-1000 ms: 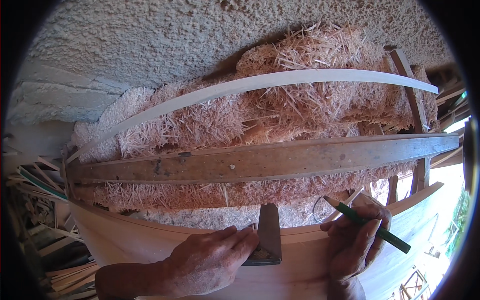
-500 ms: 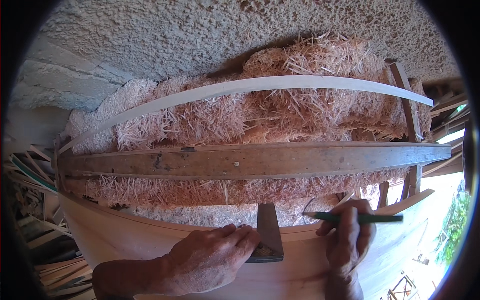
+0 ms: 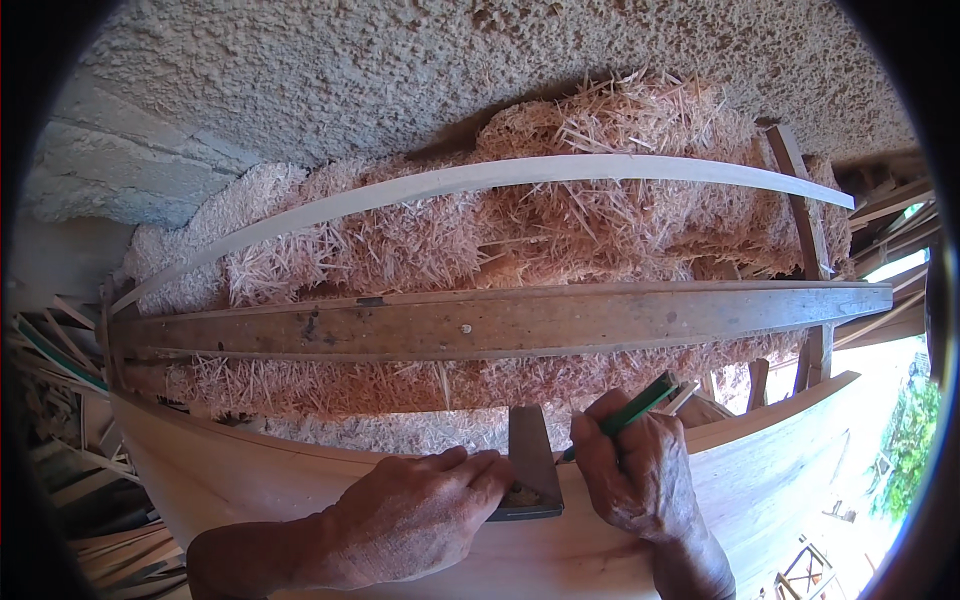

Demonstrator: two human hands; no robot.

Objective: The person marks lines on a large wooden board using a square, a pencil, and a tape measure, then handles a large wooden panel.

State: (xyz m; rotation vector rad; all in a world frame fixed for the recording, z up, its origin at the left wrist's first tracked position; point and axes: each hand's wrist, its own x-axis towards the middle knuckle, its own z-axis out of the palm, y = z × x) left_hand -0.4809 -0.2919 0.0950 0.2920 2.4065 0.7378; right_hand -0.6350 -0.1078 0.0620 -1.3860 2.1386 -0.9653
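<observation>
Single head-height fisheye view, facing down

the board (image 3: 570, 550) is smooth wood, the square (image 3: 530, 445) matt and metal-looking, the pencil (image 3: 640, 403) glossy, the wall (image 3: 340, 80) rough.

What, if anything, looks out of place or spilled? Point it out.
Loose, pinkish wood shavings lie heaped untidily behind the long brown wooden beam, also showing below it, like uncollected waste. Nothing looks odd about the slim green pencil.
</observation>
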